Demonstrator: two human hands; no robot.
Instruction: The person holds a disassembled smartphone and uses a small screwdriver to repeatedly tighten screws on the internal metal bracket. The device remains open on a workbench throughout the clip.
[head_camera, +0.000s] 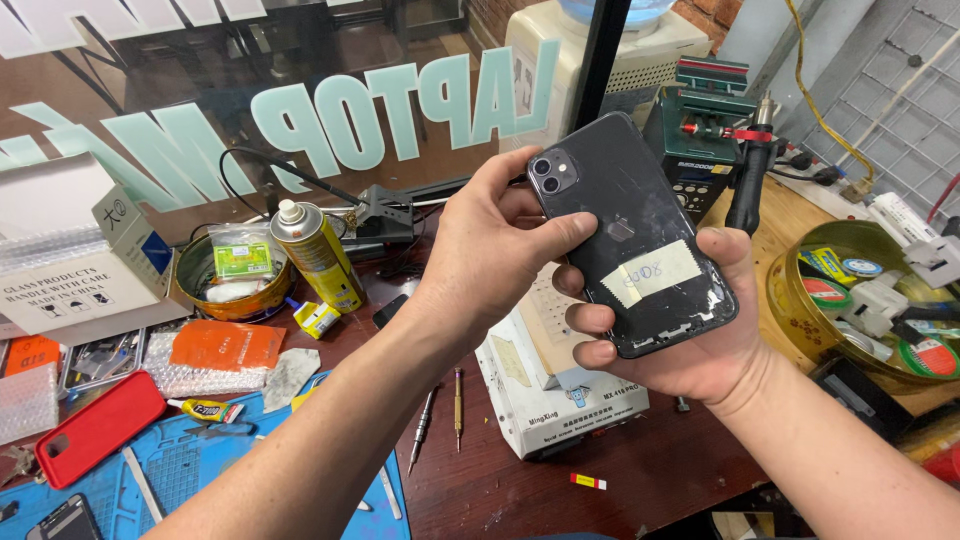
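Black phone (632, 232), cracked back up, tape label on it, held mid-air over white box (545, 385). Right hand (700, 340) cradles lower edge, fingers curled; left hand (490, 255) pinches top corner by camera. Risk: glass shards cutting fingers, slip onto counter (620, 480). Room tight: spray can (318, 255) left, tin (860, 300) right; screwdrivers (440, 415) below.

A yellow metal spray can (318, 252) w/ a white cap stands on the dark wood table (560, 480). Just left of it sits a round tin bowl (232, 284) w/ small packets inside. A flat red phone case (98, 427) lies on the blue work mat (190, 470). Two thin screwdrivers (440, 412) lie side by side nr a white box-shaped machine (555, 390). A round gold tin (860, 300) on the right holds tape rolls.
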